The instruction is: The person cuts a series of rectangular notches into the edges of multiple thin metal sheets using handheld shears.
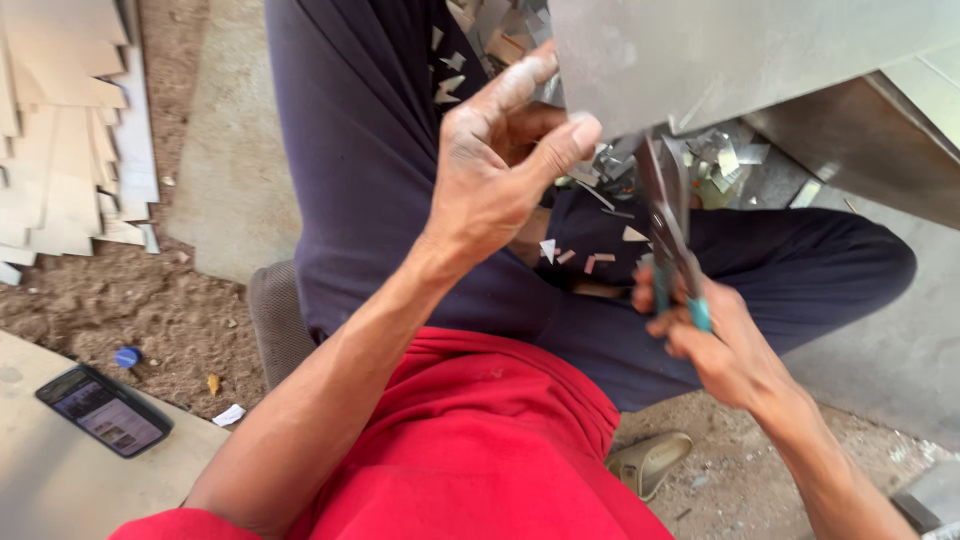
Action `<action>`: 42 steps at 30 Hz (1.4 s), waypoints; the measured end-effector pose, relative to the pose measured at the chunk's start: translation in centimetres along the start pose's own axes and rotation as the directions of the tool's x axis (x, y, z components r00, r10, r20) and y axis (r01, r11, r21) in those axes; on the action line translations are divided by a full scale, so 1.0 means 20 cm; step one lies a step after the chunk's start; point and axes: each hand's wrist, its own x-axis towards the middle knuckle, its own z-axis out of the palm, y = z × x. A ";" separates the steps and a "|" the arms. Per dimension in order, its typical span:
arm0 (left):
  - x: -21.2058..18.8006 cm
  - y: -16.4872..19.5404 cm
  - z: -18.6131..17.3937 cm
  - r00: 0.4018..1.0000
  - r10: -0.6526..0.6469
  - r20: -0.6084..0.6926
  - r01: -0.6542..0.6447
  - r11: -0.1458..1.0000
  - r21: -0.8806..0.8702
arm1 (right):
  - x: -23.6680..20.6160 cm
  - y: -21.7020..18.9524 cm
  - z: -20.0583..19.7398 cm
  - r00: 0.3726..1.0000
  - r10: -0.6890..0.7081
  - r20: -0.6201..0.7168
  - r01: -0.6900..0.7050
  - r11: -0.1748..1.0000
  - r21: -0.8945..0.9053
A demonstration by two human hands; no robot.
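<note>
Left hand: the left hand (500, 165) is pinching the lower edge of a grey metal sheet (740, 50), thumb on the near face and fingers curled behind it.
Right hand: the right hand (715, 345) is squeezing closed around the teal handles of tin snips (672, 240).
Snips: the blades are pointing up and are meeting the sheet's lower edge just beside the left thumb; whether they are parted cannot be told.
Sheet: it is hanging over the lap, upper right of the view.
Lap: small metal offcuts (600, 262) are lying scattered on dark trousers (370, 180).
Surroundings: a phone (103, 410) is lying on a board at lower left; stacked cut boards (60, 130) are lying on the dirt floor at upper left.
</note>
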 end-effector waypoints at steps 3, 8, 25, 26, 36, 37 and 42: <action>0.00 -0.02 0.02 0.995 -0.090 -0.046 0.080 0.980 -0.184 | 0.09 -0.07 0.01 0.999 -0.029 0.043 0.028 0.999 0.022; -0.01 -0.06 0.00 0.996 -0.086 -0.035 0.077 0.974 -0.215 | 0.12 -0.19 0.01 0.995 -0.097 0.036 0.100 0.992 -0.080; 0.02 -0.09 0.08 1.000 -0.020 -0.018 0.016 0.984 -0.177 | 0.01 -0.17 0.12 1.000 0.008 -0.029 -0.006 0.998 0.055; 0.03 -0.10 0.11 1.000 -0.029 -0.013 0.026 0.983 -0.182 | -0.02 -0.16 0.18 0.997 0.055 -0.061 -0.048 0.992 0.117; -0.01 -0.15 0.15 1.000 -0.028 0.010 0.028 0.995 -0.096 | -0.01 -0.14 0.38 0.967 -0.064 -0.248 0.117 0.972 0.205; -0.01 -0.15 0.16 1.000 -0.026 0.003 0.026 0.996 -0.083 | -0.01 -0.15 0.37 0.959 -0.092 -0.267 0.144 0.973 0.181; 0.00 -0.12 0.17 0.999 -0.048 -0.020 0.047 0.996 -0.071 | 0.03 -0.15 0.38 0.944 -0.041 -0.327 0.067 0.995 0.069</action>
